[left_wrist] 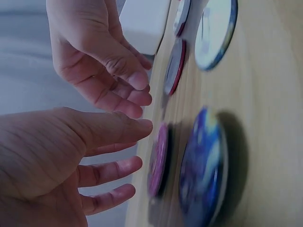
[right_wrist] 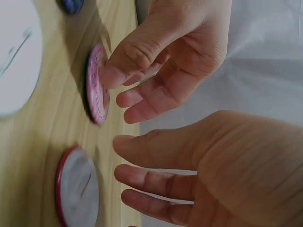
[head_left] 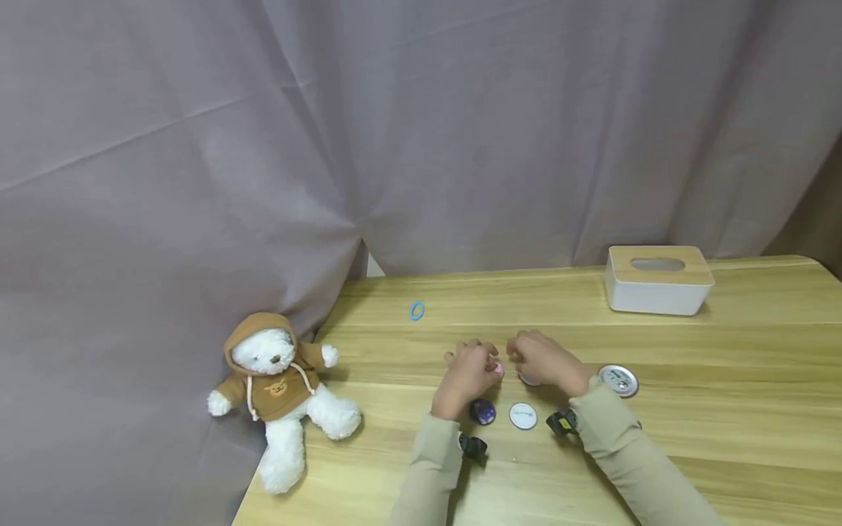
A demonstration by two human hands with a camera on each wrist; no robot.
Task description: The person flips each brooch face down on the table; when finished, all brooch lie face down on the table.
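Observation:
My left hand (head_left: 468, 374) hovers with loosely bent fingers above a round pink pin badge (left_wrist: 158, 163). Its thumb tip overlaps the badge's edge in the right wrist view. Nearer me lies a dark blue patterned badge (head_left: 483, 412), picture side up. To the right, my right hand (head_left: 542, 359) reaches over a red-rimmed badge (right_wrist: 80, 189) lying with its pin back upward; thumb and fingers stand apart with nothing between them. A white-backed badge (head_left: 523, 416) rests between the two wrists, its pin showing. Both hands are close together, fingertips toward each other.
A larger badge (head_left: 618, 380) lies back-up beside the right sleeve. Behind stands a tissue box (head_left: 660, 281) with a wooden lid. A blue ring (head_left: 417, 310) lies toward the back. On the left edge sits a white teddy bear (head_left: 279, 387) in a brown hoodie. Grey curtain hangs behind.

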